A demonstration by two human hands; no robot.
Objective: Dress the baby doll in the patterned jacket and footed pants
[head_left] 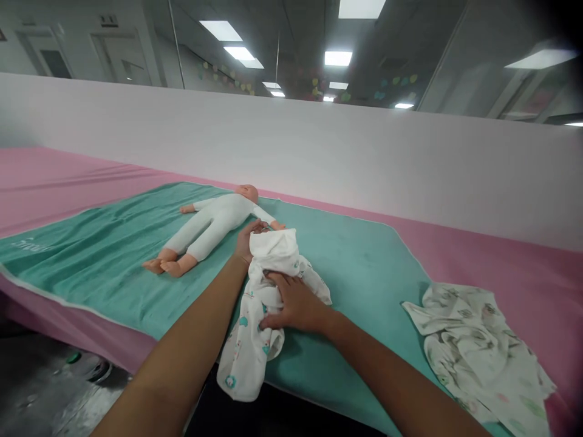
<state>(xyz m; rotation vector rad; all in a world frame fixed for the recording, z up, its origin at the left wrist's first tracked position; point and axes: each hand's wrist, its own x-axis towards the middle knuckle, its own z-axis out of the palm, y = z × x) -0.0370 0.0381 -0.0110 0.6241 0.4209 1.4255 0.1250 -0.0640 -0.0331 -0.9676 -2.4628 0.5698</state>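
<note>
Printed garment (274, 246) beside the doll (224, 212) could sag if our right hand (298, 303), gripping it, slackens; whether our left hand (245, 243) grips, we cannot tell.

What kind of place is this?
Probably a baby-care practice room, though I can't be sure. A white-bodied baby doll lies on a teal cloth towel over a pink fabric-covered surface, and near it is a white cloth garment with teal prints.

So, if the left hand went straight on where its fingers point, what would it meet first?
The left hand would probably first meet the small pinkish hand of the white-suited doll, though depth is unclear.
</note>
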